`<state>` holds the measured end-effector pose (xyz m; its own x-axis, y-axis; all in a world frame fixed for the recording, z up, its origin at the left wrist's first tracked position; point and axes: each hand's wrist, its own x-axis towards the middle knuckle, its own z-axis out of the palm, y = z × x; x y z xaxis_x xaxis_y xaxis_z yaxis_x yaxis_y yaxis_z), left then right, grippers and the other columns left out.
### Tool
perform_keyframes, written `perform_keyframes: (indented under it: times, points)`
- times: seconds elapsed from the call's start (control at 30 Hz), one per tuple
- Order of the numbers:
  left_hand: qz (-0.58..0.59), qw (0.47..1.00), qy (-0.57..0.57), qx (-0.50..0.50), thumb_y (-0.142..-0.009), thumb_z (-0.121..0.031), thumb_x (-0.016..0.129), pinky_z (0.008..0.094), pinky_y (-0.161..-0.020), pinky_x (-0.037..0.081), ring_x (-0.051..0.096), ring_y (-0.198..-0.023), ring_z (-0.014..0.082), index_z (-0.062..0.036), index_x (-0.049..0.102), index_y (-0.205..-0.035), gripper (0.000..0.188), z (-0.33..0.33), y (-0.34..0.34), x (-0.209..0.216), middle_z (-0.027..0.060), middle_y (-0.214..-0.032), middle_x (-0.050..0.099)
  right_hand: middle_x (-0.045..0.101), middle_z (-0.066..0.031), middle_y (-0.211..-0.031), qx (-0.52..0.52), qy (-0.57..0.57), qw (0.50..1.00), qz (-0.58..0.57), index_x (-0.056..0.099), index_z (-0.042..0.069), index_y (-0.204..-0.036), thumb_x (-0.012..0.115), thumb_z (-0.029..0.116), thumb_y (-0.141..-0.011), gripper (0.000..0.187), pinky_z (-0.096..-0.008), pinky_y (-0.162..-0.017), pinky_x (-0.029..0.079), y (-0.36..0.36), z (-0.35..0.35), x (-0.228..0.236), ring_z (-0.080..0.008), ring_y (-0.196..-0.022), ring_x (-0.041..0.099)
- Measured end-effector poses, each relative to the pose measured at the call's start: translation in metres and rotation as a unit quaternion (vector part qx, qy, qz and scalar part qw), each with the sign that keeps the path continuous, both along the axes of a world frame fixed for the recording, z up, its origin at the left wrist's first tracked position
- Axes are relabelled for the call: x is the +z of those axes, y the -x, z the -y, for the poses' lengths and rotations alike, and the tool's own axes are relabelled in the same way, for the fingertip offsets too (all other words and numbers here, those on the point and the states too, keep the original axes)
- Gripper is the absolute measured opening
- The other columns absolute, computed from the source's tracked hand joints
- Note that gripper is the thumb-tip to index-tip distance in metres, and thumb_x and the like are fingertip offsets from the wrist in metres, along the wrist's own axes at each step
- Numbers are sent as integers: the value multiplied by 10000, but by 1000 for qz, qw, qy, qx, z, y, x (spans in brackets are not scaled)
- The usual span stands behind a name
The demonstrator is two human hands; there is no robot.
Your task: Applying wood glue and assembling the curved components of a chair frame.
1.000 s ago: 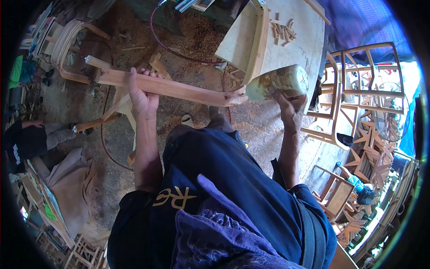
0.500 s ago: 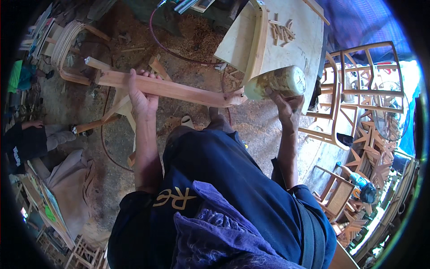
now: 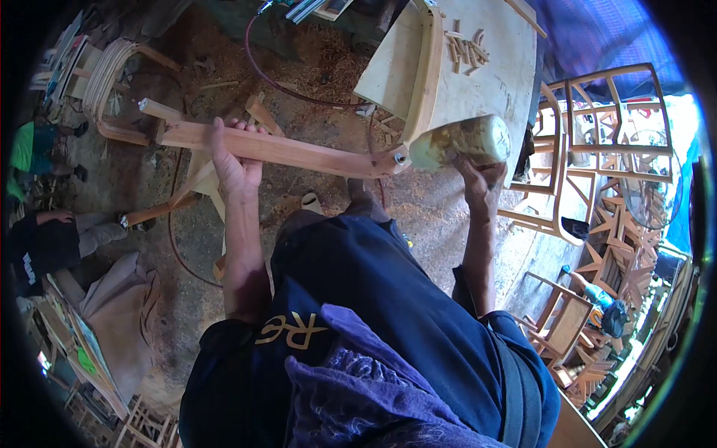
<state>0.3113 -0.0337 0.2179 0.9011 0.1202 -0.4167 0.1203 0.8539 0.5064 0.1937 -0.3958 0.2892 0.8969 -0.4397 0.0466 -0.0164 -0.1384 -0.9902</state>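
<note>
My left hand (image 3: 240, 166) is wrapped round a long wooden furniture part (image 3: 306, 154), held level with its joint end to the right. In that end is a dark round hole with a whitish rim. My right hand (image 3: 480, 183) grips a pale, smeared plastic bottle (image 3: 470, 142) from below, tipped on its side. The bottle's narrow end points left at the hole, with a small gap between them. Its tip is too blurred to make out.
A pale work board (image 3: 493, 89) with a pile of wooden dowels (image 3: 467, 52) and a curved wooden rail (image 3: 427, 82) lies ahead on the right. Wooden chair frames (image 3: 560, 164) stand at right. A hose (image 3: 254, 56) crosses the shavings-covered floor. Other people (image 3: 56, 239) are at far left.
The bottle's narrow end has drawn slightly to the right, off the wooden part's end. The hole now shows a whitish rim. My left hand has barely moved.
</note>
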Motion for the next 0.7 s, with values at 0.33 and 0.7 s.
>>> perform_keyframes:
  times: [0.33,0.7]
  points:
    - [2,1000,-1,-4,-801,-379,806,401,-872,502,563,-785,169,-80,583,-928,395,-1,0,-1,18,-810,570,716,-133,-1013,34,-10,999,-22,625,-58,-1131,793,55,-758,424,-345,-827,569,4,7,2,-197,-923,691]
    - [5,1000,7,10,-890,-371,705,398,-837,502,570,-789,176,-79,577,-942,323,-4,2,0,19,-808,572,707,-142,-1043,59,10,997,-39,604,-60,-1167,805,47,-760,467,-330,-825,564,-9,9,2,-197,-917,688]
